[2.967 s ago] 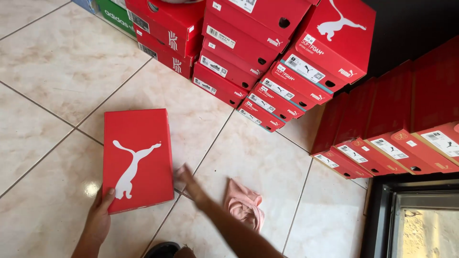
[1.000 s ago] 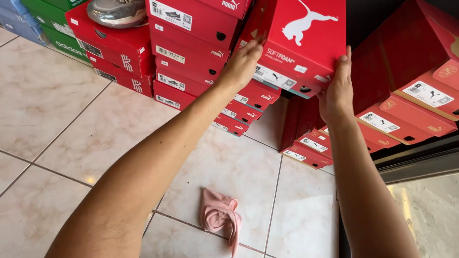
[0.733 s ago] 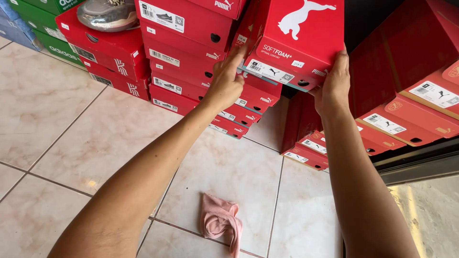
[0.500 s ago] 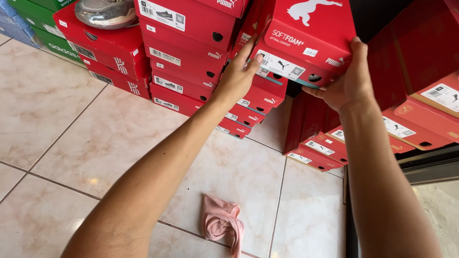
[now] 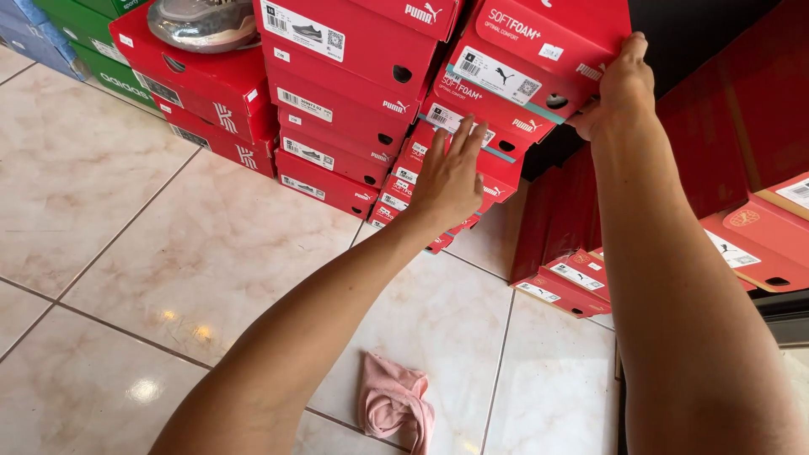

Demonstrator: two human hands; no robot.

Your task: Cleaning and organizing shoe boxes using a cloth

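So right hand (image 5: 622, 88) fingers grip the top red shoebox's (image 5: 539, 50) corner, steadying it; left hand (image 5: 447, 181) fingers spread flat against the stack (image 5: 459, 135) below.

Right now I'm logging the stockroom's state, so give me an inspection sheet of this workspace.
Surface: glossy beige tiled floor, bare near the stacks.
Job's things: top red shoebox on the middle stack, tilted.
Clutter: pink cloth crumpled on the floor; grey shoe on a left box.
Grippers: right hand grips the top box's right edge; left hand open, fingers spread on the box ends below.
Cables: nothing seen.
Surroundings: more red boxes right; green boxes far left.
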